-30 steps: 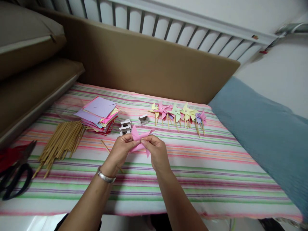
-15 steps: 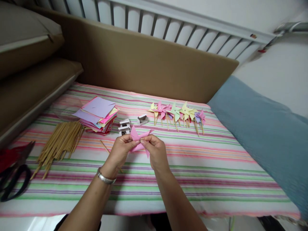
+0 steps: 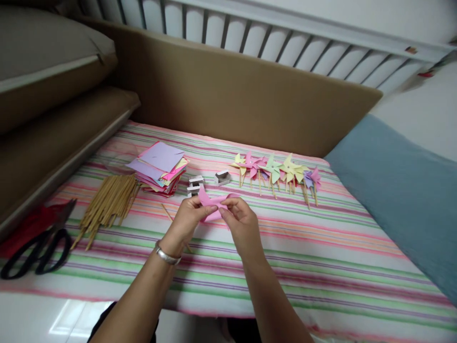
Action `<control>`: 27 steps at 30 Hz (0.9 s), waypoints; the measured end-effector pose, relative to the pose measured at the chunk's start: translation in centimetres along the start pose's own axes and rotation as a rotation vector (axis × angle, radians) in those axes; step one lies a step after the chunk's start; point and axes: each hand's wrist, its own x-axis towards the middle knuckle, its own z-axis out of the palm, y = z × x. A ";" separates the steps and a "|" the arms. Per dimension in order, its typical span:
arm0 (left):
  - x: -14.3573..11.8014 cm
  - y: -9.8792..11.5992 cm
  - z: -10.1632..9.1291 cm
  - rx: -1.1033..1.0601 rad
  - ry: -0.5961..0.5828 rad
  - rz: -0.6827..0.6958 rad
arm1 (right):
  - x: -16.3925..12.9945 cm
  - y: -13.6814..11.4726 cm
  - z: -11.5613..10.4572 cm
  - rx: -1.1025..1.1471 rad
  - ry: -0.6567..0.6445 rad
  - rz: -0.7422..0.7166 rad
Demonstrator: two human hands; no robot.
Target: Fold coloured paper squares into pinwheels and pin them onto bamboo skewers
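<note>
A pink paper pinwheel (image 3: 211, 202) with folded blades is held between my two hands. My left hand (image 3: 193, 216) pinches its left side near the centre, the thumb lying on the paper. My right hand (image 3: 241, 219) is closed on its right side, thumb and fingertips at the folds. Under my left wrist lies a loose wooden stick (image 3: 166, 212), partly hidden. Just beyond the pinwheel stand small open white boxes (image 3: 195, 182), one partly covered by the paper. Another small white box (image 3: 222, 177) sits a little to the right.
Finished pinwheels on sticks (image 3: 273, 167) lie in a row at the back right. To the left are a stack of coloured paper squares (image 3: 162, 157), a bundle of wooden sticks (image 3: 107, 205) and black-handled scissors (image 3: 53, 243) beside red plastic. A brown board (image 3: 228, 90) closes off the back.
My view has shifted, so everything sits further right. My right fingers have moved on the pinwheel, and its lower right blade, which pointed down, now appears folded in or hidden.
</note>
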 end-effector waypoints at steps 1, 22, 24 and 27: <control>0.1 0.4 -0.4 0.024 0.027 0.020 | 0.0 -0.1 -0.2 0.002 -0.013 -0.005; -0.3 5.3 -4.7 -0.230 0.088 0.294 | 1.3 3.7 3.0 -0.485 -0.378 0.264; -0.3 4.3 -4.1 -0.134 -0.013 0.252 | 1.0 2.6 0.4 -0.330 -0.289 0.242; -0.3 3.0 -3.0 0.053 -0.163 0.233 | 0.7 0.9 -1.2 -0.088 -0.191 0.210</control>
